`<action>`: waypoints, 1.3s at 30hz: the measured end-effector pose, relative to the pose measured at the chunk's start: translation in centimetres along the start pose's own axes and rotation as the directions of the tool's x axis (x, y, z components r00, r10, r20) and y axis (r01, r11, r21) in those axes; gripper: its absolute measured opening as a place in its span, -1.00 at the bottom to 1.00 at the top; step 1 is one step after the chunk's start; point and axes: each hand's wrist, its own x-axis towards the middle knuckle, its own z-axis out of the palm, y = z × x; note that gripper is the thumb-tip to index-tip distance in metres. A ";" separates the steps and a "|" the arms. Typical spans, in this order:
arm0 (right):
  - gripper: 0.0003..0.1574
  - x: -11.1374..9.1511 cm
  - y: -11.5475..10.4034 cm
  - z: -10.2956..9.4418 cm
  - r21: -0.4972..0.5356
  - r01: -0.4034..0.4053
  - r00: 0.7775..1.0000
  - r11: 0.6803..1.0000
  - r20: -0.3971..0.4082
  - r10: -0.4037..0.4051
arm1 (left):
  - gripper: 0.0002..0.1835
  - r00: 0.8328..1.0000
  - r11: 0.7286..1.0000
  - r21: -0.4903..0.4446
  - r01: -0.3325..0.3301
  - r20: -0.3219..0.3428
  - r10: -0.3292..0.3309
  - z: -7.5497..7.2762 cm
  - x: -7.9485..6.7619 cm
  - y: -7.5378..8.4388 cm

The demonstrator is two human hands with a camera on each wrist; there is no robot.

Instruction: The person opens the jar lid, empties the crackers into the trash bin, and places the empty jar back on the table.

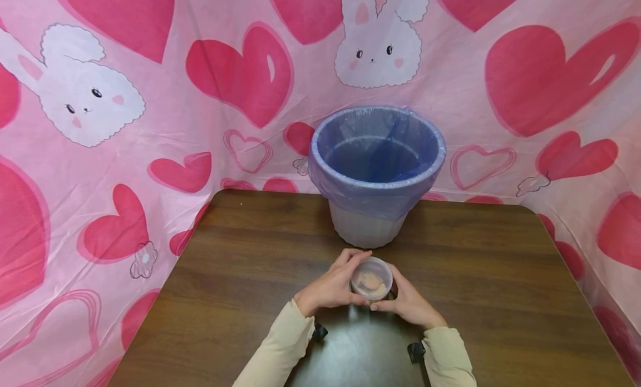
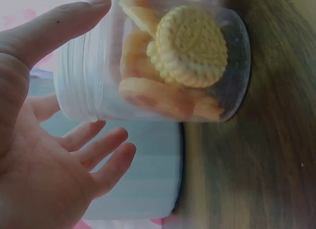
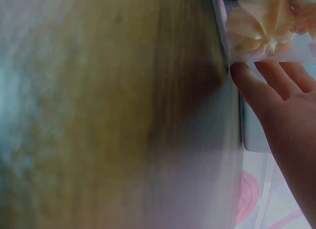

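Around me, pink cloth [image 1: 310, 87] with red hearts [image 1: 240, 70] and white rabbits [image 1: 378, 59] hangs left, far and right; light glares on the near wood-grain table [image 1: 240, 281].

A white bin [image 1: 368, 230] stands upright toward the far side of a brown wood-grain table [image 1: 235, 298], with a translucent bluish liner [image 1: 350, 197] folded over its rim. Behind and to both sides hangs a creased pink cloth [image 1: 175, 117], printed with red hearts [image 1: 245, 73], some heart outlines [image 1: 483, 167], small flowers [image 1: 144, 259] and two white rabbit heads [image 1: 378, 56], the one on the left tilted.
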 end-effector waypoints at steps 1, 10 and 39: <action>0.18 0.0 0.0 0.0 0.000 0.001 1.000 1.000 0.000 -0.001 | 0.04 1.000 1.000 0.001 -0.001 0.003 0.001 0.1 0.1 0.1; 0.16 0.0 0.1 0.0 -0.008 -0.003 1.000 1.000 0.004 0.003 | 0.06 0.999 0.999 0.030 -0.034 0.013 0.033 0.4 0.6 0.8; 0.19 -0.1 0.1 -0.1 -0.043 -0.011 1.000 0.999 -0.003 0.011 | 0.03 0.998 0.997 0.051 -0.062 0.003 0.062 0.8 0.7 1.4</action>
